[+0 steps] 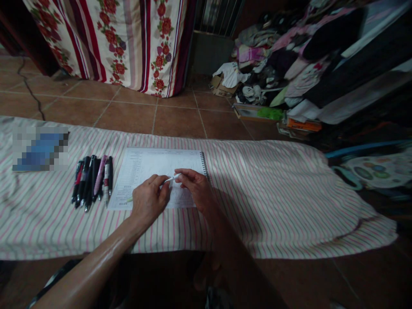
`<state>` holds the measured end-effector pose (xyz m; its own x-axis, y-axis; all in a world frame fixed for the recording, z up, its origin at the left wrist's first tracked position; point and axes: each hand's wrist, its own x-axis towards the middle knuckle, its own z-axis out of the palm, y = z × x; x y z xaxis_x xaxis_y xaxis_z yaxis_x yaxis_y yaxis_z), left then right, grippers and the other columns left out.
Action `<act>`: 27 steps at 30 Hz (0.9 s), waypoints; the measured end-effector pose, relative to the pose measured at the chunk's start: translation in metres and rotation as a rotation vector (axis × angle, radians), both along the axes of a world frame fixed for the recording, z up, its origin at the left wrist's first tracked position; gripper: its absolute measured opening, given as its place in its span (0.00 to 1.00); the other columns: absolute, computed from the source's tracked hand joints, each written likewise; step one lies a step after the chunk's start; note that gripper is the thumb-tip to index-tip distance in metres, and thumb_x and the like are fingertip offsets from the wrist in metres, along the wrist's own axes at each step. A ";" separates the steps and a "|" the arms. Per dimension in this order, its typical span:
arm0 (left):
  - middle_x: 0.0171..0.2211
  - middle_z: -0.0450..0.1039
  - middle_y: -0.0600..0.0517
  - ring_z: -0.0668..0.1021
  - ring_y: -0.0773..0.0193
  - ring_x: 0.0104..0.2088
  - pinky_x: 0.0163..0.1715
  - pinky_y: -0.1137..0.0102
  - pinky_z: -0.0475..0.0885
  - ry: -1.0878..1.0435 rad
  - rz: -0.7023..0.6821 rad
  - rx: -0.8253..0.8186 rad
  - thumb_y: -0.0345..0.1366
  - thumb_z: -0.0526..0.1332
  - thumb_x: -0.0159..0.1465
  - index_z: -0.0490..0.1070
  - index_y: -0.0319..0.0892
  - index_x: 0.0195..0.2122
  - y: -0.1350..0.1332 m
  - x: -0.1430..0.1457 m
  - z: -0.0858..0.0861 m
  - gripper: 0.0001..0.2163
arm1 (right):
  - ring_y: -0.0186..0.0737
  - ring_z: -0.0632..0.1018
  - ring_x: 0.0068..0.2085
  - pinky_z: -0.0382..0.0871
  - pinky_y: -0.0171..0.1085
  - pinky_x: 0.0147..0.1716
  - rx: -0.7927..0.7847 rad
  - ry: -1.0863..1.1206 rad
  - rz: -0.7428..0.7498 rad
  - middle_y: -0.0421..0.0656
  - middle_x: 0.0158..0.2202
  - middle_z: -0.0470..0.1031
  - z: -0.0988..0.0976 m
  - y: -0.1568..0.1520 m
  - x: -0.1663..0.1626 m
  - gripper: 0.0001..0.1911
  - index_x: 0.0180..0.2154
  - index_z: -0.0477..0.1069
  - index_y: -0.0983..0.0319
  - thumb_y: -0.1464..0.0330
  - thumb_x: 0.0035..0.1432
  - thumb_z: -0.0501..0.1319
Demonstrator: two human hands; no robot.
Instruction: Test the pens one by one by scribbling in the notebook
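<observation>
Left hand (150, 195): we curl it round a white pen (174, 177)
Right hand (195, 188): fingertips pinching our pen
Notebook (167, 162): below both hands, pens (92, 180) beside

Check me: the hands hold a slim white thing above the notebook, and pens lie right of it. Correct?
Not quite: the head view shows the pens left of the notebook. The left hand and right hand do hold that slim white thing.

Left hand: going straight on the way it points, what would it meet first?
Likely the right hand, just past the slim white item between the two; exact depth is unclear.
</observation>
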<state>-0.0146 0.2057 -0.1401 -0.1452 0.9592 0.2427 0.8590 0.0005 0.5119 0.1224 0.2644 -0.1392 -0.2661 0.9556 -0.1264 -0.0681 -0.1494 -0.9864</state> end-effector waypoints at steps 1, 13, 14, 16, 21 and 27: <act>0.32 0.74 0.53 0.73 0.66 0.27 0.27 0.71 0.62 0.002 -0.001 0.001 0.38 0.51 0.64 0.72 0.44 0.40 0.000 0.000 0.000 0.12 | 0.35 0.76 0.31 0.68 0.34 0.30 0.007 -0.003 0.002 0.39 0.28 0.77 0.000 0.000 0.000 0.08 0.33 0.77 0.58 0.65 0.47 0.64; 0.32 0.74 0.52 0.73 0.66 0.27 0.27 0.71 0.61 0.035 -0.010 0.017 0.39 0.50 0.65 0.72 0.43 0.40 0.000 0.000 -0.001 0.12 | 0.35 0.77 0.29 0.70 0.34 0.29 0.058 -0.018 -0.013 0.39 0.25 0.77 -0.005 0.003 -0.001 0.08 0.32 0.77 0.59 0.66 0.46 0.64; 0.32 0.74 0.52 0.73 0.66 0.27 0.27 0.71 0.61 0.036 -0.010 0.021 0.39 0.51 0.65 0.72 0.44 0.41 0.000 -0.001 -0.001 0.12 | 0.34 0.77 0.28 0.70 0.34 0.28 0.068 -0.020 -0.013 0.39 0.25 0.77 -0.005 0.003 0.000 0.08 0.32 0.77 0.59 0.66 0.46 0.64; 0.32 0.74 0.52 0.73 0.66 0.28 0.27 0.71 0.61 0.039 -0.010 0.027 0.39 0.51 0.65 0.72 0.44 0.40 0.000 -0.001 -0.002 0.12 | 0.33 0.76 0.27 0.70 0.33 0.28 0.086 -0.023 -0.007 0.38 0.24 0.76 -0.007 0.004 0.000 0.08 0.32 0.76 0.60 0.66 0.46 0.64; 0.33 0.74 0.53 0.74 0.66 0.28 0.27 0.71 0.61 0.044 -0.012 0.020 0.39 0.51 0.65 0.72 0.43 0.41 -0.001 -0.001 -0.002 0.12 | 0.32 0.76 0.27 0.70 0.32 0.27 0.099 -0.035 0.008 0.38 0.23 0.76 -0.010 0.005 0.000 0.09 0.33 0.76 0.61 0.66 0.47 0.63; 0.32 0.74 0.53 0.74 0.65 0.28 0.27 0.71 0.61 0.044 -0.012 0.026 0.39 0.52 0.64 0.73 0.43 0.40 0.001 -0.002 -0.003 0.11 | 0.31 0.75 0.27 0.69 0.31 0.28 0.135 -0.080 0.039 0.38 0.24 0.75 -0.013 0.006 0.002 0.09 0.34 0.75 0.61 0.67 0.48 0.62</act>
